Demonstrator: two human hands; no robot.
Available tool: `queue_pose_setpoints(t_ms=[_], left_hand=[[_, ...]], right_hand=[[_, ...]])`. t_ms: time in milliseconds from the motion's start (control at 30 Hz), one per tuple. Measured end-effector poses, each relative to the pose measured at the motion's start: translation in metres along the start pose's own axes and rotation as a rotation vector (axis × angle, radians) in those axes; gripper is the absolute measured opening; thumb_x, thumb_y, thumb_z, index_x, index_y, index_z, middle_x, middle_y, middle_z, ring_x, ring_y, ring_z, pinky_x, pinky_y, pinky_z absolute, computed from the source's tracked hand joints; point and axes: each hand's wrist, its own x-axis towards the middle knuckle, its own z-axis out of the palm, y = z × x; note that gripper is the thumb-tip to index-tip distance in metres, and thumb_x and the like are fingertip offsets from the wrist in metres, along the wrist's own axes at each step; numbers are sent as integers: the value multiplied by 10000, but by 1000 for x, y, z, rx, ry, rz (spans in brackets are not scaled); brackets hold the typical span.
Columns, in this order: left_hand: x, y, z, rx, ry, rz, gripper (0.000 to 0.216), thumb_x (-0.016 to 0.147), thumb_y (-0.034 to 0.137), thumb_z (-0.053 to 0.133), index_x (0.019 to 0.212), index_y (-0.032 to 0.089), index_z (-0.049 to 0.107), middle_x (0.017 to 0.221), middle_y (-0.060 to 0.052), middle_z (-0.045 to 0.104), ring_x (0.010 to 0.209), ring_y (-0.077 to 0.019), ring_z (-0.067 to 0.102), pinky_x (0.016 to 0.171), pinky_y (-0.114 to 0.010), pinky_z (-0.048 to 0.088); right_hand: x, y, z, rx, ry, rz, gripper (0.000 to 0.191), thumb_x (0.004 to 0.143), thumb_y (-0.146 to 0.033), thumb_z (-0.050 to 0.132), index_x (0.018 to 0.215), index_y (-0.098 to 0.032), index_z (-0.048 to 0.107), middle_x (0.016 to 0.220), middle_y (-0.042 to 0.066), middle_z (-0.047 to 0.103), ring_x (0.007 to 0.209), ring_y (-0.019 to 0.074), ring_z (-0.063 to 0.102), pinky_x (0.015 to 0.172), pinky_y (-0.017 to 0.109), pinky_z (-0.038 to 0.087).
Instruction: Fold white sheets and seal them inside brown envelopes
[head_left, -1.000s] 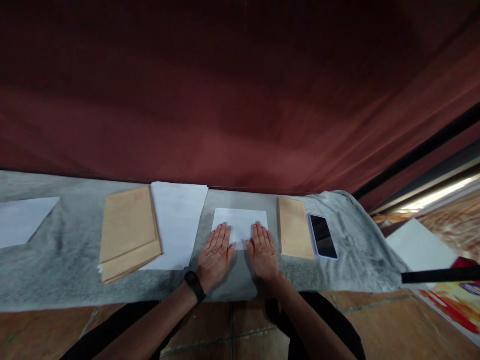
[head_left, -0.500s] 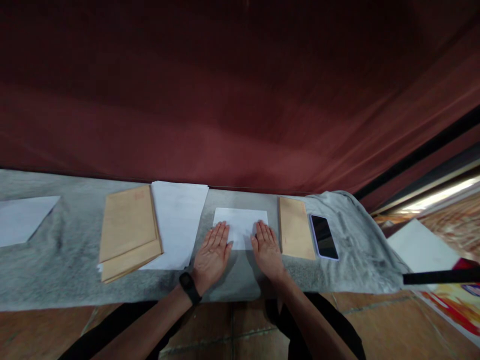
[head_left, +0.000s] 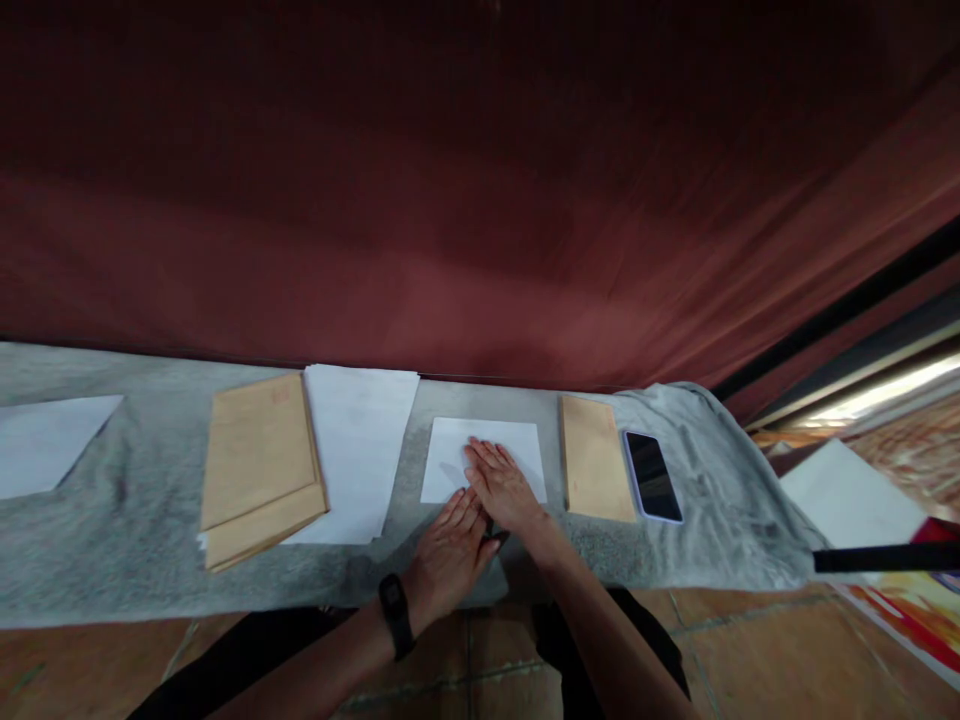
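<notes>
A folded white sheet of paper [head_left: 446, 450] lies flat on the grey cloth in front of me. My right hand [head_left: 501, 485] rests on it near the middle, palm down with fingers stretched out. Just below, my left hand [head_left: 454, 545] reaches the sheet's lower edge, fingers extended, with their tips by the right palm. Neither hand grips anything. Left of them is a stack of white paper [head_left: 360, 440], partly under a pile of brown envelopes [head_left: 259, 450]. Another stack of brown envelopes [head_left: 596, 460] sits to the right of the sheet.
A phone [head_left: 652, 475] with a pale purple case lies right of the envelopes. White paper [head_left: 52, 440] is at the far left. The grey cloth [head_left: 135, 560] covers a narrow bench against a dark red curtain [head_left: 450, 250]. Tiled floor [head_left: 757, 640] shows below.
My right hand has slid left to the middle of the folded sheet. My left hand has moved down and right, off the sheet's left side to its lower edge.
</notes>
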Motion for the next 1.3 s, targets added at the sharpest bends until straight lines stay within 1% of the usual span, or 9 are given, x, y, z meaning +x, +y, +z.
queue_pose_setpoints(t_ms=[100, 167, 367, 500, 633, 833, 1000, 1067, 1300], left_hand=[[0, 1, -3, -24, -9, 0, 459, 994, 315, 483, 1394, 96, 537, 1469, -196, 572, 1390, -301, 526, 1166, -502, 430], [0, -1, -3, -33, 16, 1, 442, 1004, 282, 449, 1398, 98, 530, 1459, -191, 583, 1388, -287, 530, 1159, -497, 438], [14, -22, 4, 21, 103, -78, 498, 1014, 245, 377, 1476, 75, 452, 1499, -196, 543, 1434, -260, 477, 1173, -478, 421], [34, -39, 8, 61, 54, -145, 527, 998, 226, 353, 1482, 42, 452, 1538, -197, 497, 1469, -260, 426, 1206, -471, 377], [53, -50, 8, 75, 5, -208, 548, 988, 193, 325, 1511, 78, 441, 1590, -156, 435, 1504, -239, 365, 1253, -470, 286], [70, -64, 5, 71, -6, -261, 565, 1010, 265, 308, 1543, 112, 414, 1609, -136, 405, 1525, -267, 321, 1249, -508, 263], [77, -70, 5, 74, -6, -329, 574, 1034, 457, 318, 1533, 208, 454, 1610, -97, 419, 1527, -301, 312, 1238, -548, 254], [79, -72, 4, 79, -18, -354, 593, 1033, 491, 314, 1530, 201, 458, 1618, -103, 405, 1527, -308, 311, 1238, -537, 252], [80, -76, 2, 120, -25, -396, 633, 1038, 487, 274, 1543, 136, 421, 1620, -144, 387, 1524, -303, 319, 1237, -519, 247]], right_hand=[[11, -4, 4, -13, 6, 23, 485, 1100, -346, 301, 1503, -153, 488, 1606, 74, 416, 1495, 201, 380, 1261, 430, 271], [15, -5, 6, -14, 17, 37, 491, 1101, -349, 295, 1510, -148, 478, 1607, 80, 412, 1500, 201, 371, 1258, 434, 270], [12, 2, 10, -26, 67, 49, 501, 1104, -356, 265, 1517, -164, 473, 1608, 88, 410, 1502, 204, 367, 1253, 439, 262], [11, 7, 13, -50, 99, 59, 502, 1104, -356, 261, 1527, -172, 459, 1594, 90, 436, 1502, 204, 367, 1244, 444, 272], [13, 7, 16, -84, 130, 95, 491, 1100, -334, 285, 1524, -162, 462, 1590, 94, 440, 1499, 212, 372, 1247, 449, 268], [11, 13, 18, -149, 189, 156, 479, 1087, -316, 338, 1523, -164, 466, 1590, 101, 436, 1481, 237, 402, 1241, 465, 266], [8, 22, 17, -170, 219, 228, 496, 1087, -353, 340, 1529, -161, 459, 1595, 110, 429, 1481, 274, 394, 1221, 498, 276], [7, 25, 16, -175, 239, 264, 505, 1086, -360, 335, 1528, -151, 460, 1594, 126, 428, 1477, 290, 398, 1212, 515, 277], [1, 32, 15, -203, 288, 346, 562, 1083, -390, 323, 1543, -81, 414, 1585, 200, 412, 1478, 316, 393, 1196, 548, 286]])
